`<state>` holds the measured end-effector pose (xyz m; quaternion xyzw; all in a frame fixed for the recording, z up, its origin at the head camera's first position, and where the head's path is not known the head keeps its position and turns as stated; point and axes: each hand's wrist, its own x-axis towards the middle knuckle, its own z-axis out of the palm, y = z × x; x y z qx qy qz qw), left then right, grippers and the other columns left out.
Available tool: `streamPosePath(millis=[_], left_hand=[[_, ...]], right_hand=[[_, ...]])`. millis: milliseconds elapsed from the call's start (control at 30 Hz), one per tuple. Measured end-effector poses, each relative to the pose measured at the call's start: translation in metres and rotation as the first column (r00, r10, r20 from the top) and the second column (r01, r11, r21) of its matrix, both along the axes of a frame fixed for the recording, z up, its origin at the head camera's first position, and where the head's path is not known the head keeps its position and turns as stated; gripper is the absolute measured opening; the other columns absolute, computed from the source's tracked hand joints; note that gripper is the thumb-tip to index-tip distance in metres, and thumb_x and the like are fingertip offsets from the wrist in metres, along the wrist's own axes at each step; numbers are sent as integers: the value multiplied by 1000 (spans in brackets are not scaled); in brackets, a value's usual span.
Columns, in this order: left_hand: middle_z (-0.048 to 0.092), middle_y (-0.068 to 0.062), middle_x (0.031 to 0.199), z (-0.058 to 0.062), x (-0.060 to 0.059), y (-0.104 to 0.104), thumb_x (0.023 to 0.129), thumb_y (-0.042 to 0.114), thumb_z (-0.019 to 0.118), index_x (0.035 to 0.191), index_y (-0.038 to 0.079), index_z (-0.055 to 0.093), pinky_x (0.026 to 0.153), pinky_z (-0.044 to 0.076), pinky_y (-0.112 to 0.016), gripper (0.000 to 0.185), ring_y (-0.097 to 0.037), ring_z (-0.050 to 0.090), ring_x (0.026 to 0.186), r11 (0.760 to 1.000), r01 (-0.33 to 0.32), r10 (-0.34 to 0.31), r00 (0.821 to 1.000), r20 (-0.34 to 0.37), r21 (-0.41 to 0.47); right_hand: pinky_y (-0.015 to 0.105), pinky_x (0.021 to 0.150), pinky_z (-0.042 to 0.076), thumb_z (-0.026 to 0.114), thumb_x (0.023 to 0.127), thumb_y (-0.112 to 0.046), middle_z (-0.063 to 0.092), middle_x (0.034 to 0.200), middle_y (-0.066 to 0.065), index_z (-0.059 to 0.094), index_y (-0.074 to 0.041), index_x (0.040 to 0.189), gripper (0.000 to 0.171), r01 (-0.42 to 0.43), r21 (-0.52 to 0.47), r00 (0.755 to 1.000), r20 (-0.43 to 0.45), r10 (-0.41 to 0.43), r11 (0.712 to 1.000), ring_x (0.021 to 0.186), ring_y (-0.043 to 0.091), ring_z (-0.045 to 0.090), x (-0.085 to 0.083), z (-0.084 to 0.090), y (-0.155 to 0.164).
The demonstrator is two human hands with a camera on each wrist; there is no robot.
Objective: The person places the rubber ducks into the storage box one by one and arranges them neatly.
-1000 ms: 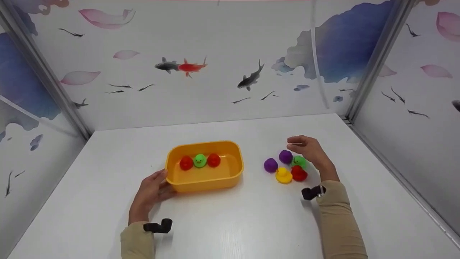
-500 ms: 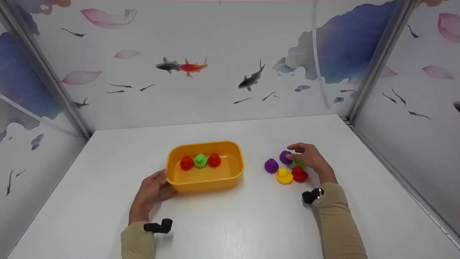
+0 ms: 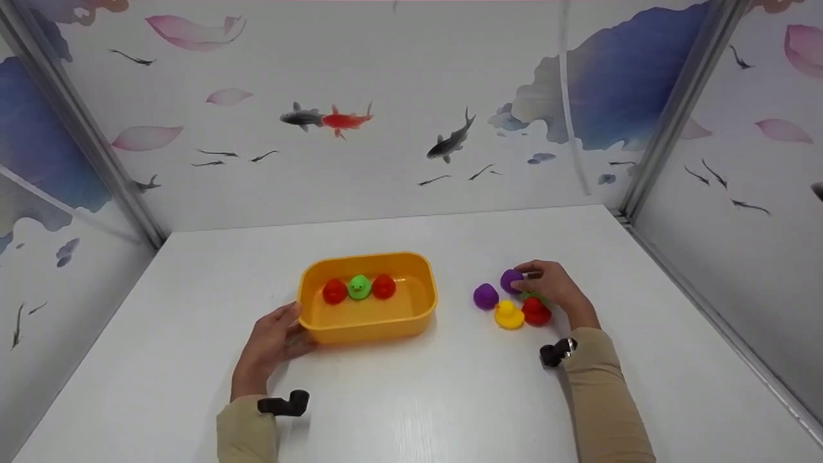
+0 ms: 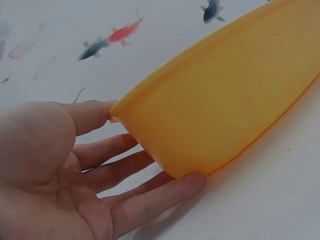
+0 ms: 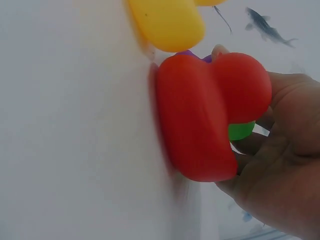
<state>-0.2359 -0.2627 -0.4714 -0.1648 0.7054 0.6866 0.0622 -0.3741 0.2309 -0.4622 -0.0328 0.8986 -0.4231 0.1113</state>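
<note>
A yellow tub [image 3: 418, 307] holds two red ducks [image 3: 334, 291] and a green duck [image 3: 359, 287] in a row. My left hand [image 3: 275, 335] rests flat against its near left corner, thumb on the rim; the left wrist view shows the straight fingers [image 4: 150, 200] along the tub wall [image 4: 225, 110]. My right hand [image 3: 548, 284] curls its fingertips round the far purple duck [image 3: 510, 280]. Beside it lie a second purple duck [image 3: 485, 296], a yellow duck [image 3: 508, 314], a red duck [image 3: 535, 312] and a green duck [image 3: 533, 297] half hidden under the hand. The right wrist view shows the red duck [image 5: 200, 115] in front of my right hand [image 5: 280, 165].
The white table [image 3: 411, 399] is walled at the back and both sides by panels painted with fish [image 3: 328, 119]. A metal post [image 3: 675, 109] stands in the back right corner. The tub and the loose ducks lie about a hand's width apart.
My right hand has come down from above the loose ducks and closed its fingers on the far purple duck. The left hand and the tub have not moved.
</note>
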Motion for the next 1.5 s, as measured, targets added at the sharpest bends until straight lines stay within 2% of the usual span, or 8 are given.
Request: streamPosePath(millis=[267,500,733,1000,1200,1500], left_hand=[[49,-18,152,1,0,-1,104,46,49,154,14,39,96,59,-38,60,-27,65,121,1000,-10,10,1000,2,30],[50,-20,151,1,1,-2,103,48,50,154,14,39,95,59,-38,62,-25,68,116,999,-14,14,1000,-3,32],[49,-20,151,2,2,-4,103,46,50,155,14,38,96,58,-38,61,-24,69,115,999,-11,11,1000,-8,40],[48,-17,152,-1,0,-4,103,47,49,156,15,36,96,58,-37,63,-28,65,121,1000,-18,18,1000,4,9],[50,-17,151,-1,0,-3,104,47,49,155,15,37,96,59,-37,62,-26,68,116,1000,-28,28,1000,10,11],[51,-17,150,-1,-2,-1,103,47,51,154,15,39,96,59,-38,62,-25,67,116,999,-22,22,1000,7,42]], right_hand=[[53,118,39,70,94,-34,47,148,25,55,-7,138,54,23,10,1000,11,-24,1000,135,42,45,0,6,-3],[53,120,37,71,92,-40,49,149,20,54,-10,139,59,56,-57,998,-7,-56,997,140,39,43,0,21,-11],[54,117,41,72,89,-48,53,144,17,55,-13,136,61,12,-101,997,-73,-19,995,137,38,49,5,45,-28],[52,113,45,72,90,-45,58,138,16,56,-13,134,57,-52,-162,989,-142,28,985,128,35,57,19,67,-52],[50,111,48,70,92,-42,62,134,15,57,-15,137,54,-79,-151,987,-148,56,985,123,33,61,23,72,-76],[49,109,50,73,92,-37,59,138,12,61,-14,131,47,-126,-115,987,-118,112,985,131,33,57,28,66,-112]])
